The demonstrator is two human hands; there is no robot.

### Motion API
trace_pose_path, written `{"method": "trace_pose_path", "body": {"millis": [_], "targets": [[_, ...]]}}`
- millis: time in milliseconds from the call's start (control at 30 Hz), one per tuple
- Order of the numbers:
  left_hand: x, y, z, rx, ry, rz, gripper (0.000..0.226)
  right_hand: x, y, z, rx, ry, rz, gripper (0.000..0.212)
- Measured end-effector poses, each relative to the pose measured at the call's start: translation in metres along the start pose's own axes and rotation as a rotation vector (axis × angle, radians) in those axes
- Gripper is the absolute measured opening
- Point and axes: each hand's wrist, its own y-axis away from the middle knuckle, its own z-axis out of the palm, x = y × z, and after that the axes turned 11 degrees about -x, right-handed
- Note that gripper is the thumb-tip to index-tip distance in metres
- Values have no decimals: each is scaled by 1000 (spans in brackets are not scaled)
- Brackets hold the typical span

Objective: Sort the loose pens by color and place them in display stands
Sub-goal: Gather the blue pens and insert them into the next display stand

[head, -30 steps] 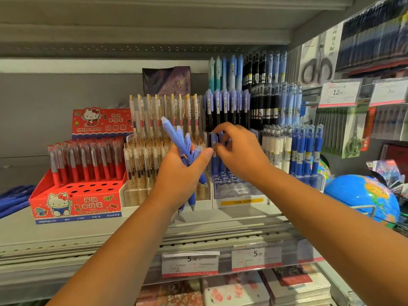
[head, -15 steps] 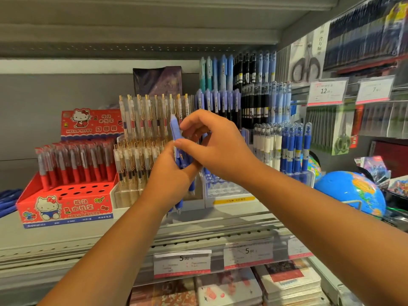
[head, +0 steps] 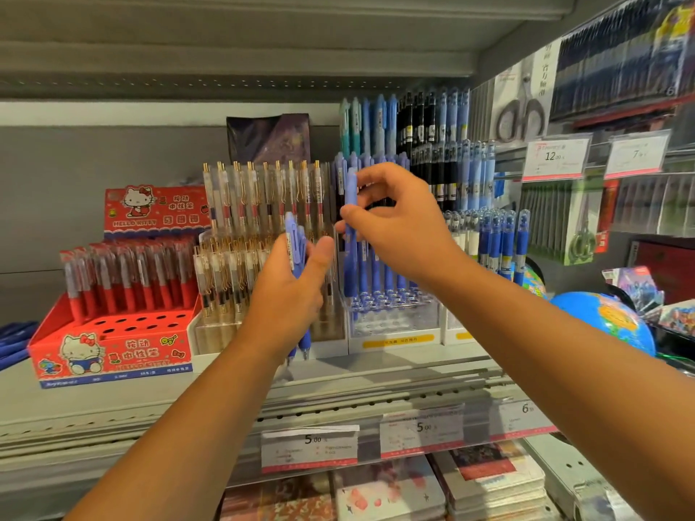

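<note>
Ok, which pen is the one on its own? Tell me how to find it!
Find the big red Hello Kitty box, then look right to the clear stand of blue pens. There the right hand pinches one blue pen upright. It is the only pen held alone; the left hand grips a bunch.

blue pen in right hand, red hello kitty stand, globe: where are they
blue pen (head: 351, 191), head view, upper barrel.
red Hello Kitty stand (head: 143, 357), head view, front panel.
globe (head: 584, 317), head view, left side.
</note>
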Motion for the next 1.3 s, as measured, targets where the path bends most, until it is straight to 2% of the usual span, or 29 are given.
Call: {"method": "trace_pose_path", "body": {"millis": [67,133,333,500,767,1033,1167,1300], "targets": [[0,-1,-1,-6,80,16,20,8,-2,-3,36,115,1,24],[0,0,-3,-32,98,27,13,17,-3,-6,69,171,23,29],[-1,-1,-1,-4,136,14,22,46,-6,-12,188,219,60,37],[-4,-4,-1,22,32,17,19,61,-7,-10,204,239,121,37],[-2,-2,0,-19,-56,54,19,73,-6,0,17,318,212,32],[-1,0,0,-61,11,27,37,71,-2,-2,-29,438,223,30],[-1,-1,-1,-71,22,24,30,65,0,-3,19,549,209,30],[-1,-3,-2,-76,15,41,20,48,5,-1,99,393,125,22]]}}
